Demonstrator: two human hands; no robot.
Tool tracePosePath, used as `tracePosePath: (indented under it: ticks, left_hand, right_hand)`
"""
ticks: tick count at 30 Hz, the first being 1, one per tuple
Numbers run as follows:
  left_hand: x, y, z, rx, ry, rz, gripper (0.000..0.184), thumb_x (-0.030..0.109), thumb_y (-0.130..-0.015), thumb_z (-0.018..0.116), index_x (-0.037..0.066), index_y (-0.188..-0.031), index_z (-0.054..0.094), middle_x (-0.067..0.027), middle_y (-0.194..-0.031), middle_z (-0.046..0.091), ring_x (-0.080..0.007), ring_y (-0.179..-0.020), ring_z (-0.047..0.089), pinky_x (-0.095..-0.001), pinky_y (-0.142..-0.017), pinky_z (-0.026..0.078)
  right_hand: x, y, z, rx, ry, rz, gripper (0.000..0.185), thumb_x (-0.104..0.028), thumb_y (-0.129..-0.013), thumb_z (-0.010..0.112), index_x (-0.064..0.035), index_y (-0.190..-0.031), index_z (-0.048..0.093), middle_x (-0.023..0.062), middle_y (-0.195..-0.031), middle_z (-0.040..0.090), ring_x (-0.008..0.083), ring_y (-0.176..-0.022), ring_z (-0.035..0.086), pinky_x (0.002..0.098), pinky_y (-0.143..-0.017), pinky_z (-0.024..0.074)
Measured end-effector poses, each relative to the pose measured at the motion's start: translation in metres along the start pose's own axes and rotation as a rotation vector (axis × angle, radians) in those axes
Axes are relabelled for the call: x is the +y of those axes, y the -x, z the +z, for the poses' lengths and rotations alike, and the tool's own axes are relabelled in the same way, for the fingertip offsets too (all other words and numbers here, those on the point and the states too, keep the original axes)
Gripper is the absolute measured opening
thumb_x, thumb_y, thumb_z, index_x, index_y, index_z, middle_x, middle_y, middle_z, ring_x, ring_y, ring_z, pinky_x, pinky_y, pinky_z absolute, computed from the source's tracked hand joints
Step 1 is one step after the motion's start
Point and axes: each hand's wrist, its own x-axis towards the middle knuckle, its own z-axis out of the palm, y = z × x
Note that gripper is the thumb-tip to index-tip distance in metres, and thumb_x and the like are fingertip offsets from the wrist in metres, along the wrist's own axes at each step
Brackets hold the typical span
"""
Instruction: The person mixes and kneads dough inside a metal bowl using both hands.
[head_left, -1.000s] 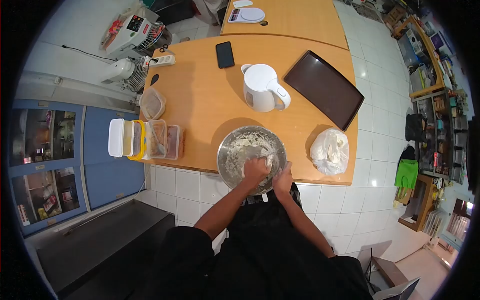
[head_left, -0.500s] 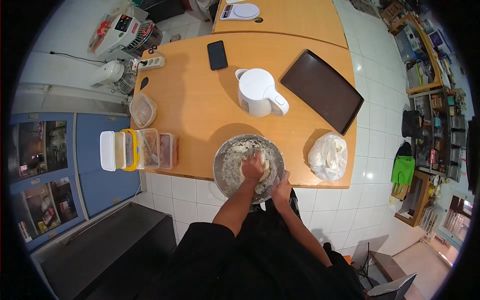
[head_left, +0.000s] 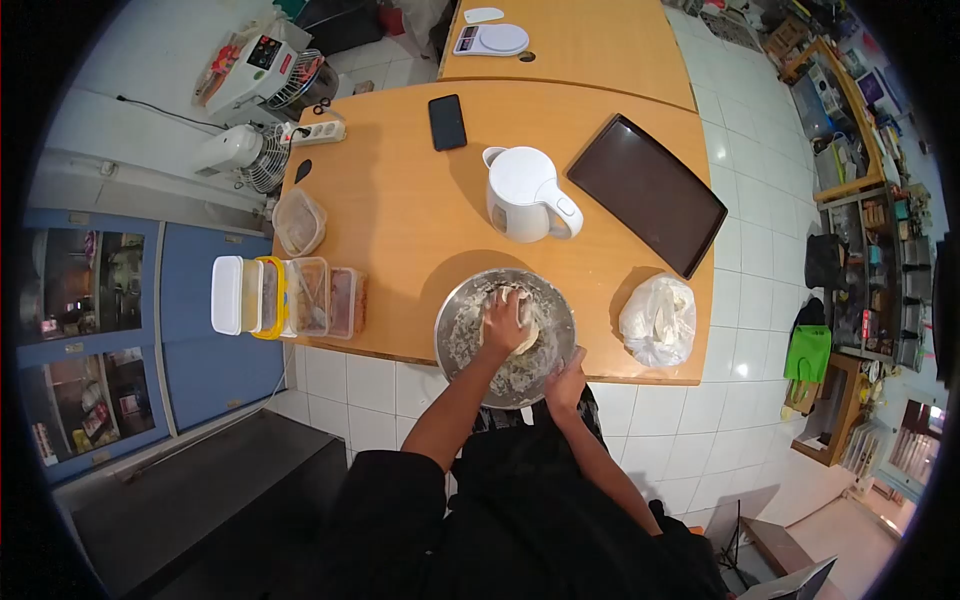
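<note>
A round metal bowl sits at the table's near edge, its inner wall smeared with flour and wet bits. Inside it lies a pale lump of dough, partly covered by my left hand. The fingers of that hand are bent over the dough and have flour on them. My right hand grips the bowl's rim at the lower right, thumb on the outside near the edge.
Beyond the bowl stands a white electric kettle, with a dark baking tray to its right. A plastic bag of flour is at right, lidded tubs at left. A phone lies farther back.
The camera view has shifted slightly, so the table appears a little lower and to the right. My left hand has moved on the dough, its fingers now reaching forward over it.
</note>
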Motion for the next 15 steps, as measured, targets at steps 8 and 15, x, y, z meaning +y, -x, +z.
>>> tracePosePath:
  ticks: [8, 15]
  left_hand:
    - [0.039, 0.049, -0.022, -0.202, 0.001, -0.034, 0.065, 0.015, -0.075, 0.065, 0.008, -0.135, 0.042, -0.0263, -0.134, 0.043, -0.045, -0.124, 0.042, -0.0552, -0.099, 0.038]
    - [0.04, 0.076, -0.043, -0.121, -0.059, 0.113, 0.059, 0.014, -0.07, 0.069, 0.007, -0.126, 0.05, -0.019, -0.125, 0.052, -0.0382, -0.117, 0.051, -0.0509, -0.092, 0.045]
  right_hand:
    - [-0.003, -0.004, 0.006, 0.066, -0.012, -0.055, 0.034, -0.001, -0.084, 0.051, -0.0004, -0.115, 0.036, 0.0316, -0.095, 0.058, 0.0518, -0.091, 0.055, 0.0546, -0.077, 0.0429]
    - [-0.003, -0.009, 0.003, 0.089, 0.014, -0.14, 0.034, -0.002, -0.086, 0.052, -0.0023, -0.116, 0.034, 0.0326, -0.088, 0.06, 0.0515, -0.085, 0.057, 0.0558, -0.071, 0.0437]
